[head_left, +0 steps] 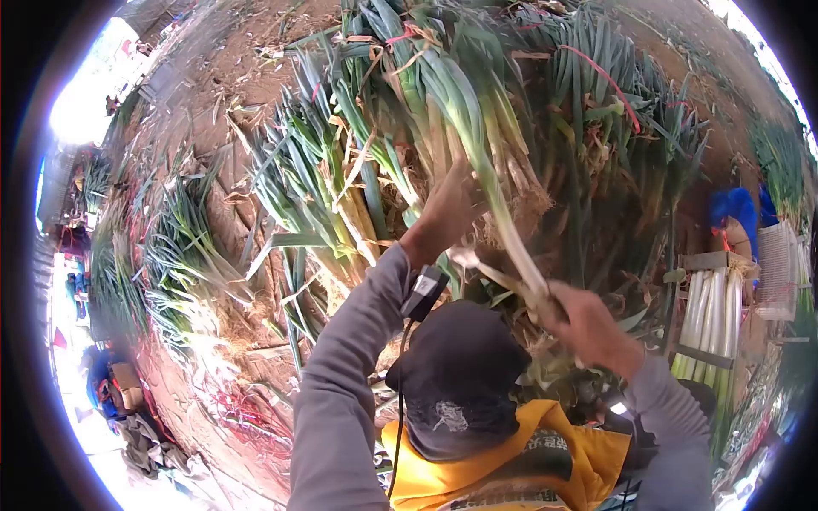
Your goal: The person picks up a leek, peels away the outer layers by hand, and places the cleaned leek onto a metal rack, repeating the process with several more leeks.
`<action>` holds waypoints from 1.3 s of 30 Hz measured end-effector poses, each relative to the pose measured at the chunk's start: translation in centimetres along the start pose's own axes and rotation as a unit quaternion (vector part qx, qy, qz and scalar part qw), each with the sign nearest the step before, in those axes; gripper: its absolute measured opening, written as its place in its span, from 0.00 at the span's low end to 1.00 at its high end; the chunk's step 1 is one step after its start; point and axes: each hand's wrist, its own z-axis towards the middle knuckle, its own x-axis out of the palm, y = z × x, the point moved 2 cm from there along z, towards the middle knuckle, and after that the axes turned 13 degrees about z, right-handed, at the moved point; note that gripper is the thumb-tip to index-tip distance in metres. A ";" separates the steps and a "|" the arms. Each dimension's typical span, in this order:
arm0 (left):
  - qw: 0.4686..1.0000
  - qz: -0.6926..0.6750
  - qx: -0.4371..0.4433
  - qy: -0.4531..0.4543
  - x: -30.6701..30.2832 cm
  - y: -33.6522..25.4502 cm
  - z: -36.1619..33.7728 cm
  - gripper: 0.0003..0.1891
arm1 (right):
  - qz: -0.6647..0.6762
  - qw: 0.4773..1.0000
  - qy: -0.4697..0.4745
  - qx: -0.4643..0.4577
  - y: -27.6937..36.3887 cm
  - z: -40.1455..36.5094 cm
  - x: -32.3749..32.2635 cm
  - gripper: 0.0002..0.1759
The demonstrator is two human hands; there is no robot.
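A long green onion (503, 204) slants down from a leafy pile to my right hand (588, 328), whose fingers are wrapped round its pale root end. My left hand (447, 209) reaches into the bundle of green onions (434, 128) beside that stalk; its fingers are partly hidden among the stems, so its grip cannot be made out. Pale roots hang just right of my left hand. Another pale stalk (490, 271) lies between the two hands, with its lower end near my right hand.
More green onions lie at the left (187, 247) and upper right (596, 94). Trimmed white stalks (711, 315) fill a wooden rack (703, 356) at the right, near a blue cloth (734, 213). Pink twine (256, 413) lies at the lower left.
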 end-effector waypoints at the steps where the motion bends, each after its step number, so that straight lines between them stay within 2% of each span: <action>1: 1.000 -0.002 -0.002 0.002 0.7 0.1 0.5 0.30 | -0.001 1.000 -0.001 0.003 -0.2 -2.1 0.6 0.20; 3: 0.994 -0.051 -0.004 -0.094 1.1 0.3 0.9 0.24 | -0.119 0.991 0.023 -0.054 -0.2 -5.6 1.5 0.25; 4: 0.998 -0.044 0.027 0.028 0.6 0.6 0.7 0.22 | -0.141 0.989 0.048 -0.012 -0.3 -6.6 1.1 0.28; 5: 0.998 -0.045 0.026 0.027 1.5 -0.9 -0.7 0.22 | -0.140 0.989 0.050 -0.011 -1.4 -6.8 0.5 0.28; 7: 0.995 0.005 0.096 0.028 4.3 -3.9 -3.9 0.22 | -0.192 0.975 -0.048 -0.102 -4.0 -7.0 0.2 0.29; 9: 0.981 0.039 0.185 0.036 6.4 -7.4 -7.4 0.24 | -0.183 0.976 -0.058 -0.107 -3.9 -5.1 0.5 0.27; 11: 0.975 0.033 0.219 -0.002 4.5 -10.4 -8.6 0.25 | -0.071 0.986 -0.032 -0.149 -1.2 -2.0 2.4 0.21; 13: 0.956 0.033 0.284 0.066 3.1 -14.5 -11.0 0.27 | -0.082 0.971 -0.072 -0.213 -1.3 1.9 5.4 0.17; 15: 0.920 0.113 0.372 -0.041 -1.4 -18.0 -11.5 0.23 | -0.007 0.976 -0.059 -0.212 -0.3 6.2 7.3 0.16; 17: 0.897 0.112 0.389 -0.176 -5.4 -19.9 -12.0 0.19 | 0.029 0.979 -0.076 -0.185 -4.4 11.5 11.0 0.14; 18: 0.896 0.115 0.390 -0.177 -7.6 -20.1 -12.3 0.19 | 0.032 0.979 -0.075 -0.187 -6.1 12.6 13.2 0.14; 20: 0.850 0.318 0.294 -0.301 -13.0 -18.9 -12.3 0.20 | -0.160 0.974 -0.157 -0.037 -9.3 13.0 16.8 0.16; 21: 0.864 0.265 0.267 -0.335 -16.5 -17.3 -11.4 0.21 | -0.161 0.973 -0.158 -0.040 -10.0 13.1 17.4 0.16; 22: 0.875 0.210 0.237 -0.365 -19.1 -15.9 -10.5 0.21 | -0.159 0.984 -0.082 0.019 -11.0 13.1 18.1 0.17; 23: 0.870 0.203 0.173 -0.413 -18.5 -14.1 -10.6 0.22 | -0.156 0.985 -0.006 0.080 -11.8 13.1 18.5 0.19; 24: 0.834 0.321 0.086 -0.442 -23.1 -11.9 -9.8 0.24 | -0.158 0.984 -0.005 0.079 -11.7 13.4 18.7 0.19; 26: 0.802 0.373 0.050 -0.464 -20.9 -7.5 -8.9 0.31 | -0.025 0.991 -0.109 -0.077 -10.0 14.2 18.8 0.20; 27: 0.787 0.467 0.040 -0.402 -26.9 -3.7 -7.3 0.33 | -0.026 0.992 -0.104 -0.072 -9.1 15.0 19.1 0.20; 29: 0.776 0.400 0.100 -0.478 -25.6 -0.3 -7.0 0.37 | -0.089 0.983 -0.081 -0.142 -6.7 17.3 19.1 0.15; 30: 0.777 0.400 0.100 -0.476 -23.1 -0.7 -6.5 0.37 | -0.090 0.982 -0.083 -0.141 -6.2 18.5 18.6 0.15; 32: 0.755 0.266 0.090 -0.592 -17.7 -3.2 -7.3 0.39 | -0.133 0.983 0.000 -0.128 -5.4 21.0 18.2 0.16; 33: 0.755 0.267 0.091 -0.592 -17.6 -3.0 -7.1 0.39 | -0.153 0.980 0.042 -0.123 -5.0 22.3 18.1 0.17; 34: 0.659 0.462 0.145 -0.576 -17.4 -3.3 -6.9 0.39 | -0.174 0.974 0.084 -0.118 -4.6 23.5 17.8 0.17; 35: 0.531 0.632 0.187 -0.533 -16.9 -3.4 -6.9 0.40 | -0.196 0.966 0.130 -0.111 -3.5 24.0 17.3 0.18; 36: 0.565 0.685 0.212 -0.409 -16.8 -3.3 -6.8 0.38 | -0.163 0.971 0.031 -0.170 -2.4 23.8 15.8 0.19; 37: 0.566 0.681 0.210 -0.414 -17.7 -2.2 -7.0 0.38 | -0.106 0.964 -0.042 -0.241 -3.1 25.1 14.9 0.19; 38: 0.510 0.774 0.174 -0.332 -19.1 -0.3 -7.0 0.37 | -0.119 0.966 -0.122 -0.195 -2.3 25.7 13.2 0.17; 39: 0.441 0.855 0.137 -0.238 -19.6 0.9 -6.8 0.36 | -0.120 0.965 -0.127 -0.195 -2.5 26.4 12.4 0.17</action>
